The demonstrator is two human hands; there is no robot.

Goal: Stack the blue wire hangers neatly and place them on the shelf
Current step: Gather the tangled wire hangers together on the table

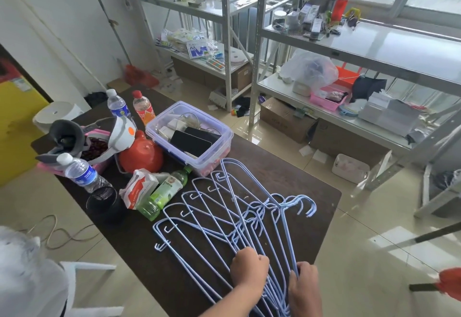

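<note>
Several light blue wire hangers point(225, 213) lie fanned out on the dark brown table point(287, 174), hooks bunched toward the right at the table's far edge. Their near ends converge at the bottom of the view. My left hand point(249, 269) is closed over the gathered wires there. My right hand point(304, 289) grips the wires just to the right of it, fingers curled around them. The grey metal shelf point(389, 49) stands beyond the table on the right, its upper board partly bare.
A clear plastic box point(189, 134) of small items sits behind the hangers. Bottles point(162, 193), a red funnel-like object point(141, 154), a tissue pack point(139, 187) and a headset point(119, 132) crowd the table's left. Cardboard boxes point(287, 119) sit under the shelf. A white chair point(82, 286) stands at the left.
</note>
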